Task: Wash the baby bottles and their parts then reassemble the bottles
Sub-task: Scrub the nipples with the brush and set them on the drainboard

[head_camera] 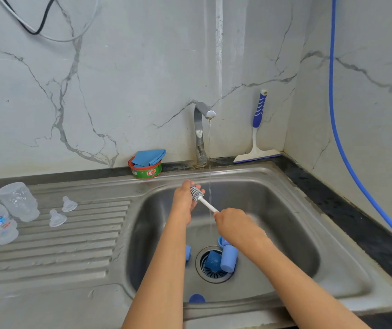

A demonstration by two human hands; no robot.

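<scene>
While right hand [235, 224] grips handle, brush [202, 200] slants up-left, bristle end cupped in left hand [184, 198].

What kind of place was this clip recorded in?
Most likely a home kitchen: a stainless steel sink with a ribbed drainboard, a running chrome tap, and a round red and green dish soap tub.

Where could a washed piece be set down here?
The ribbed drainboard is bare between the two teats and the basin, and along its flat front edge. Its left end is crowded with bottles; the basin floor around the drain holds blue caps.
</scene>
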